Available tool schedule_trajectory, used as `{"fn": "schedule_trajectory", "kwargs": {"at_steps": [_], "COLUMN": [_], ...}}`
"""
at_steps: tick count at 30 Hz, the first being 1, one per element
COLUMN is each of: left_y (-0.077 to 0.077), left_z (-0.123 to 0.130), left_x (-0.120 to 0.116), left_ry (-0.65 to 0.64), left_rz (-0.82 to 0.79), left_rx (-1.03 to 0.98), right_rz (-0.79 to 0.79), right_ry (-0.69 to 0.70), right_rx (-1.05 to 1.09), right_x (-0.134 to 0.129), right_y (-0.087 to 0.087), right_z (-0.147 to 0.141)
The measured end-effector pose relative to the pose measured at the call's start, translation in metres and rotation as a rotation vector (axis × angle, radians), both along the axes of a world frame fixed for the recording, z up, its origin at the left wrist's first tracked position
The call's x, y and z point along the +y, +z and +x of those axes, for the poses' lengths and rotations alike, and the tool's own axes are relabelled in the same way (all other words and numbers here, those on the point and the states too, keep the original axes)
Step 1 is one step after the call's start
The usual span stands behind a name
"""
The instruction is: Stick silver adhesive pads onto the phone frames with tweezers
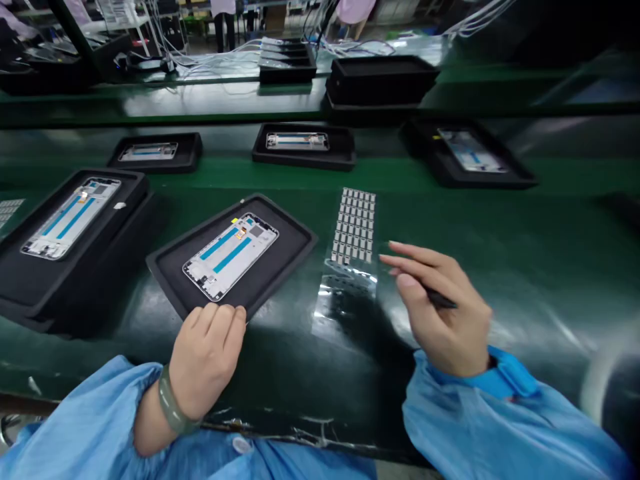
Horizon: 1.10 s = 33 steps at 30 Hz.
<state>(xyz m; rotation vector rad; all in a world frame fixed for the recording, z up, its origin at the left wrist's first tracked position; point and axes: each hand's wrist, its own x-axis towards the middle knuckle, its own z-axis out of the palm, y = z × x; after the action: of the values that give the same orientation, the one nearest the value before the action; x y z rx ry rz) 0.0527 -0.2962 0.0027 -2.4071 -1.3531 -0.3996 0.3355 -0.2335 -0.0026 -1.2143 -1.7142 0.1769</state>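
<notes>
Left of the frame's centre, a black tray (296, 239) holds a phone panel (230, 257), its near rim clamped by the left hand (210, 350). The right hand (445, 317), closed round a dark tool (440, 298), has fingertips just beside the label sheet (356, 223) at centre, with green desk (560, 267) stretching rightward. Behind, three other trays (343, 147) each hold a panel.

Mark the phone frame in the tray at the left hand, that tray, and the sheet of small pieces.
Phone frame (233, 255), head view: blue strip, mid-face.
Tray (287, 237), head view: bare floor beside the frame.
Sheet (355, 225), head view: middle of its rows.
</notes>
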Motion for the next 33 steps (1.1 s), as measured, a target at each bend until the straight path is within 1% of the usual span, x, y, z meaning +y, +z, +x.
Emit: {"fn": "schedule_trajectory", "kwargs": {"at_steps": [3,5,6,8,10,12,13,16,18,19,21,22,24,26,27,29,30,31,33], "left_y": [-0.006,-0.004,-0.001,0.005,0.010,0.014,0.016,0.024,0.035,0.041,0.053,0.056,0.055,0.042,0.033,0.015,0.007,0.001,-0.007], "left_z": [0.011,0.020,0.024,0.031,0.037,0.039,0.041,0.047,0.054,0.059,0.068,0.073,0.083,0.092,0.096,0.103,0.105,0.107,0.110], "left_x": [-0.002,-0.006,-0.009,-0.016,-0.024,-0.031,-0.035,-0.038,-0.031,-0.024,-0.001,0.015,0.050,0.087,0.103,0.130,0.139,0.145,0.151], "left_ry": [0.021,0.019,0.015,0.004,-0.027,-0.105,-0.156,-0.337,-0.450,-0.508,-0.621,-0.631,-0.644,-0.623,-0.635,-0.660,-0.667,-0.671,-0.672], "left_rz": [-0.090,-0.197,-0.262,-0.408,-0.556,-0.710,-0.793,-1.046,-1.135,-1.148,-1.096,-1.036,-0.813,-0.589,-0.535,-0.510,-0.516,-0.528,-0.544], "left_rx": [-0.025,-0.049,-0.058,-0.090,-0.149,-0.210,-0.234,-0.275,-0.302,-0.312,-0.306,-0.291,-0.203,-0.067,-0.005,0.058,0.075,0.080,0.069], "right_rz": [-0.118,-0.231,-0.289,-0.382,-0.466,-0.542,-0.574,-0.620,-0.619,-0.617,-0.611,-0.614,-0.634,-0.662,-0.674,-0.692,-0.698,-0.703,-0.711], "right_ry": [-0.086,-0.171,-0.190,-0.176,-0.128,-0.101,-0.100,-0.146,-0.196,-0.222,-0.275,-0.297,-0.317,-0.321,-0.322,-0.327,-0.331,-0.332,-0.329], "right_rx": [0.166,0.335,0.427,0.621,0.812,0.929,0.951,0.931,0.914,0.904,0.876,0.862,0.836,0.810,0.798,0.782,0.781,0.787,0.824], "right_x": [0.004,0.007,0.009,0.013,0.017,0.022,0.024,0.030,0.033,0.034,0.035,0.036,0.036,0.037,0.037,0.037,0.038,0.038,0.039], "right_y": [-0.007,-0.010,-0.011,-0.012,-0.011,-0.010,-0.010,-0.012,-0.014,-0.015,-0.017,-0.018,-0.018,-0.018,-0.018,-0.018,-0.018,-0.017,-0.016], "right_z": [0.003,0.005,0.006,0.007,0.008,0.008,0.008,0.009,0.009,0.009,0.010,0.011,0.011,0.011,0.010,0.009,0.008,0.008,0.008]}}
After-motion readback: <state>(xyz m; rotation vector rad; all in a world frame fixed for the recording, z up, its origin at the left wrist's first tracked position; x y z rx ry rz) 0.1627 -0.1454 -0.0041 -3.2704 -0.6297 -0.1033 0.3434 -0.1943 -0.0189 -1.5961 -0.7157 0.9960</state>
